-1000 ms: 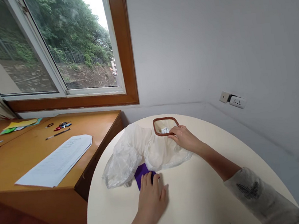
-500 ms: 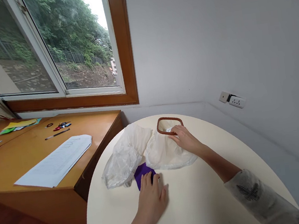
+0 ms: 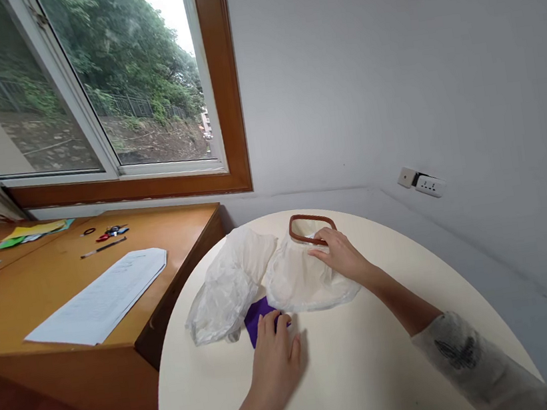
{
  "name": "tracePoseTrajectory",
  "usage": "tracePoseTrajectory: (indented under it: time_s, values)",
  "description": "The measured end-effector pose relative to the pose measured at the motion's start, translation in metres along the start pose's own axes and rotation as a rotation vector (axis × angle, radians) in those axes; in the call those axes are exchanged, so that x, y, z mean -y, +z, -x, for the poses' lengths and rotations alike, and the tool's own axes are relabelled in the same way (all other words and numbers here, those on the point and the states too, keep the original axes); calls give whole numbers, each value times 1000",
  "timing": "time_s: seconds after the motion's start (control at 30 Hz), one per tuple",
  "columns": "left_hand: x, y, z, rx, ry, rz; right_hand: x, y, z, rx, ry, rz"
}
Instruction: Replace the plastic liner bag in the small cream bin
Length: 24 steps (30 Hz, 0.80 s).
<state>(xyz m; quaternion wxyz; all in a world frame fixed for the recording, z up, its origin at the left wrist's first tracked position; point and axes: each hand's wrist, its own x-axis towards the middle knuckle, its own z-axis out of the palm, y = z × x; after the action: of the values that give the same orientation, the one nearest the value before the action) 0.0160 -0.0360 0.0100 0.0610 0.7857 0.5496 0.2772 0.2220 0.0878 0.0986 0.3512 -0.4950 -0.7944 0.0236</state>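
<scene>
A small bin with a brown rounded-rectangle rim (image 3: 300,217) stands on the table, a white plastic bag (image 3: 303,278) spreading around its lower part. My right hand (image 3: 342,249) grips the near right side of that rim, fingers over the edge and thumb outside. Something pale inside the bin is mostly hidden. Left of it lies another crumpled white plastic bag (image 3: 228,285). My left hand (image 3: 277,362) rests its fingertips on a purple piece (image 3: 254,315), paper or cloth, by the bags; its fingers are stretched and the thumb stands apart.
The round cream table (image 3: 356,375) fills the lower middle. To the left, a wooden desk (image 3: 176,228) carries papers (image 3: 108,294), a pen (image 3: 102,248), keys (image 3: 114,231) and coloured sheets (image 3: 37,229). A wall with sockets (image 3: 429,185) and a window bound the far side.
The rim has shifted very slightly to the right under my right hand. My left hand stays at the purple piece, its thumb a little closer in. The view has turned slightly.
</scene>
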Motion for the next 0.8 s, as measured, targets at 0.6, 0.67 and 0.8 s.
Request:
tracePoseTrajectory:
  time_s: [0.6,0.67,0.8]
  values:
    - [1,2,1,32,2,49,21,-13,-5,-25,44,-98]
    - [1,2,1,30,5,50,22,-15,-8,-61,46,-104]
    - [1,1,0,24,8,49,24,-18,-13,-90,51,-121]
